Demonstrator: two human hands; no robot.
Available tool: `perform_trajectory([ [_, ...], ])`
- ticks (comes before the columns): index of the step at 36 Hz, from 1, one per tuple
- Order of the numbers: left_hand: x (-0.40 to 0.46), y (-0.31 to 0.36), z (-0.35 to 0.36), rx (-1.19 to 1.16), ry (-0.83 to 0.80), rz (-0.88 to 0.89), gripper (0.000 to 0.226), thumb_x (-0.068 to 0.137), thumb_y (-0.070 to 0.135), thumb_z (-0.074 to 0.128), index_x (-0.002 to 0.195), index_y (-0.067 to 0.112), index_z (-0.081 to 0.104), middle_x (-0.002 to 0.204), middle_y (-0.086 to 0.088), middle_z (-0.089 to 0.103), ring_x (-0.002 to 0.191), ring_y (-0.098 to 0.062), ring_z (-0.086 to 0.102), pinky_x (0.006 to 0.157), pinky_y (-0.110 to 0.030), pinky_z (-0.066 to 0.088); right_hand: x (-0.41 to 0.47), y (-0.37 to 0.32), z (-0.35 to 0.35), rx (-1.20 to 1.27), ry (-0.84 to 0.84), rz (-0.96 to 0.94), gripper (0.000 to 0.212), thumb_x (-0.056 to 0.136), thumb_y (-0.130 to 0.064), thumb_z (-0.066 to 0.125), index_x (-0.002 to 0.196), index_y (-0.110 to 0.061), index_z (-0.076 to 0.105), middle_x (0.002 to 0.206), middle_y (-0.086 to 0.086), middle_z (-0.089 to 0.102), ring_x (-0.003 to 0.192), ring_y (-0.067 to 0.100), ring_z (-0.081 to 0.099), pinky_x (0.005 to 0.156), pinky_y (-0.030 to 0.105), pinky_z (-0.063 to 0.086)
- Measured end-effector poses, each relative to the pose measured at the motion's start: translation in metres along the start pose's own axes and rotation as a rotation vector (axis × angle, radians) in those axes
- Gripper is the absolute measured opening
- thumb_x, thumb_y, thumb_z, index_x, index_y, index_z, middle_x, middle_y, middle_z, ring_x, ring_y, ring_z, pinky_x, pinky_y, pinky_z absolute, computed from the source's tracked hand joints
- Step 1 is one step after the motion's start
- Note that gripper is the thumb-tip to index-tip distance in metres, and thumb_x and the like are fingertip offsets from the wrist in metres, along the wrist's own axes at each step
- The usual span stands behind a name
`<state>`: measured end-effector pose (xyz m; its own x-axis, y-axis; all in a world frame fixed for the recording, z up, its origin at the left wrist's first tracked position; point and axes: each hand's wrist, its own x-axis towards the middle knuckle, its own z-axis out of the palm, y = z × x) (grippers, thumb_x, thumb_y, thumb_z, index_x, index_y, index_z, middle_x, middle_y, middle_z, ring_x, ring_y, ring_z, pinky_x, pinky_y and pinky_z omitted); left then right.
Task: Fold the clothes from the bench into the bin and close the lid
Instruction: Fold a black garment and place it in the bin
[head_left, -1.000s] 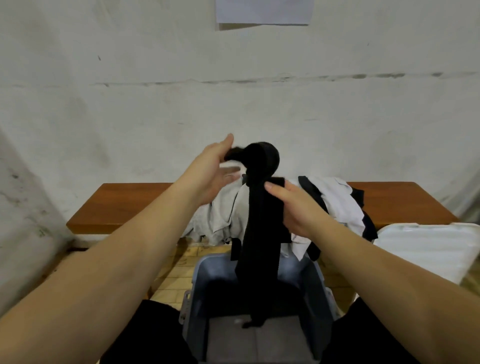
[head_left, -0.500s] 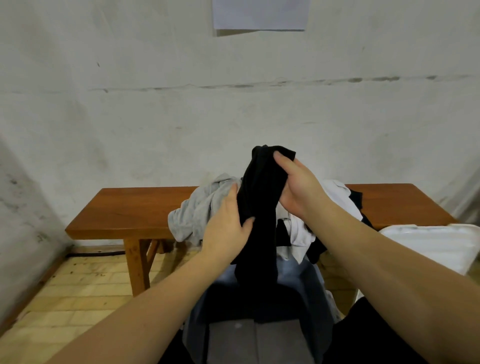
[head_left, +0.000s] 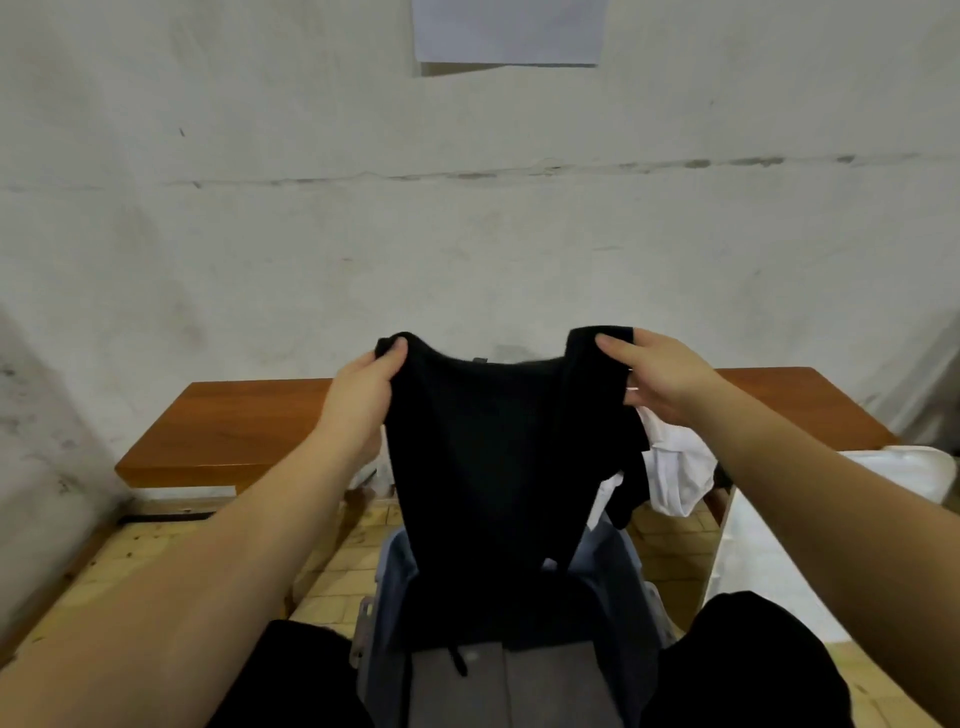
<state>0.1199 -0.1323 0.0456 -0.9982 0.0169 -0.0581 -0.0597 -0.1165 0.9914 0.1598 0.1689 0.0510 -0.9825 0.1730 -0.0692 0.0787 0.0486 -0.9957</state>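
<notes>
The scene is lit dimly and evenly by soft, diffuse light; no lamp or window is seen, and no glare is produced anywhere. The wall (head_left: 467, 234) above the hands is rendered a dull grey-white. Detail in the black garment (head_left: 493, 441), stretched between the left hand (head_left: 363, 389) and the right hand (head_left: 654, 374), is lost to near-solid black. A deep shadow is cast inside the bin (head_left: 618, 561) below the hands. Only faint shadows are seen beneath the bench (head_left: 249, 426) left of the left hand. Wide-angle distortion is evident: the forearms are enlarged toward the lower corners. Slight softness is noted throughout.
</notes>
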Motion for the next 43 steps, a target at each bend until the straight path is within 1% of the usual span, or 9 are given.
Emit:
perform_trajectory([
  [8, 0.015, 0.014, -0.049, -0.057, 0.074, -0.155, 0.038, 0.097, 0.033, 0.06, 0.122, 0.005, 0.059, 0.115, -0.009, 0.068, 0.104, -0.027, 0.067, 0.081, -0.037, 0.054, 0.007, 0.018, -0.049, -0.203, 0.188, 0.067, 0.029, 0.099, -0.035, 0.057, 0.115, -0.013, 0.065, 0.11, 0.008, 0.071, 0.099, 0.026, 0.07, 0.082, 0.037, 0.057],
  [11, 0.02, 0.014, -0.067, 0.045, 0.093, -0.147, 0.044, 0.095, 0.038, 0.062, 0.125, 0.006, 0.057, 0.121, -0.008, 0.067, 0.11, -0.028, 0.063, 0.088, -0.037, 0.05, 0.007, 0.021, -0.058, -0.217, 0.227, 0.062, 0.027, 0.098, -0.037, 0.059, 0.109, -0.013, 0.067, 0.109, 0.01, 0.072, 0.097, 0.025, 0.071, 0.086, 0.041, 0.058],
  [16, 0.026, 0.016, -0.09, 0.184, 0.105, -0.091, 0.053, 0.097, 0.038, 0.059, 0.137, 0.005, 0.049, 0.13, -0.007, 0.06, 0.116, -0.024, 0.058, 0.083, -0.033, 0.05, 0.003, 0.019, -0.06, -0.31, 0.296, 0.017, 0.025, 0.098, -0.039, 0.057, 0.099, -0.016, 0.066, 0.101, 0.007, 0.071, 0.091, 0.023, 0.07, 0.068, 0.03, 0.053],
  [22, 0.034, 0.018, -0.101, 0.405, 0.167, -0.02, 0.037, 0.095, 0.025, 0.064, 0.124, 0.003, 0.06, 0.117, -0.012, 0.064, 0.108, -0.027, 0.062, 0.083, -0.035, 0.053, 0.007, 0.019, -0.066, -0.336, 0.336, -0.01, 0.028, 0.094, -0.038, 0.061, 0.1, -0.012, 0.069, 0.103, 0.01, 0.07, 0.095, 0.027, 0.068, 0.086, 0.044, 0.057],
  [26, 0.042, 0.022, -0.105, 0.297, 0.192, -0.157, 0.02, 0.097, 0.017, 0.06, 0.111, 0.003, 0.059, 0.113, -0.012, 0.063, 0.095, -0.024, 0.063, 0.069, -0.033, 0.051, 0.017, 0.032, -0.072, -0.113, 0.33, 0.123, 0.039, 0.092, -0.034, 0.067, 0.124, -0.012, 0.064, 0.111, 0.006, 0.067, 0.098, 0.021, 0.066, 0.076, 0.034, 0.055],
  [31, 0.045, 0.027, -0.116, 0.175, 0.078, -0.228, 0.02, 0.103, 0.01, 0.044, 0.111, 0.013, 0.062, 0.111, -0.009, 0.062, 0.103, -0.025, 0.06, 0.08, -0.039, 0.047, 0.022, 0.03, -0.084, 0.197, 0.234, 0.245, 0.016, 0.1, -0.02, 0.057, 0.112, -0.02, 0.067, 0.116, 0.005, 0.067, 0.105, 0.019, 0.065, 0.084, 0.034, 0.054],
  [36, 0.045, 0.032, -0.121, 0.176, 0.01, -0.193, 0.029, 0.099, 0.001, 0.039, 0.102, 0.008, 0.067, 0.114, -0.012, 0.063, 0.108, -0.026, 0.06, 0.078, -0.036, 0.048, 0.014, 0.017, -0.087, 0.207, 0.129, 0.156, 0.036, 0.1, 0.001, 0.038, 0.111, -0.015, 0.067, 0.111, 0.009, 0.062, 0.091, 0.017, 0.062, 0.075, 0.026, 0.057],
  [39, 0.044, 0.035, -0.119, 0.288, -0.073, -0.123, 0.03, 0.09, -0.012, 0.045, 0.102, 0.006, 0.066, 0.118, -0.016, 0.061, 0.112, -0.028, 0.056, 0.083, -0.031, 0.046, 0.01, 0.008, -0.086, 0.111, 0.059, 0.091, 0.037, 0.096, 0.007, 0.044, 0.122, -0.01, 0.064, 0.111, 0.013, 0.064, 0.09, 0.018, 0.065, 0.068, 0.021, 0.058],
  [43, 0.043, 0.037, -0.115, 0.656, -0.089, 0.056, 0.031, 0.088, -0.013, 0.054, 0.099, 0.013, 0.067, 0.107, -0.014, 0.065, 0.108, -0.029, 0.057, 0.09, -0.035, 0.041, 0.011, 0.003, -0.089, -0.343, 0.051, 0.006, 0.039, 0.089, 0.001, 0.061, 0.11, -0.03, 0.069, 0.117, 0.01, 0.068, 0.102, 0.025, 0.068, 0.089, 0.036, 0.055],
])
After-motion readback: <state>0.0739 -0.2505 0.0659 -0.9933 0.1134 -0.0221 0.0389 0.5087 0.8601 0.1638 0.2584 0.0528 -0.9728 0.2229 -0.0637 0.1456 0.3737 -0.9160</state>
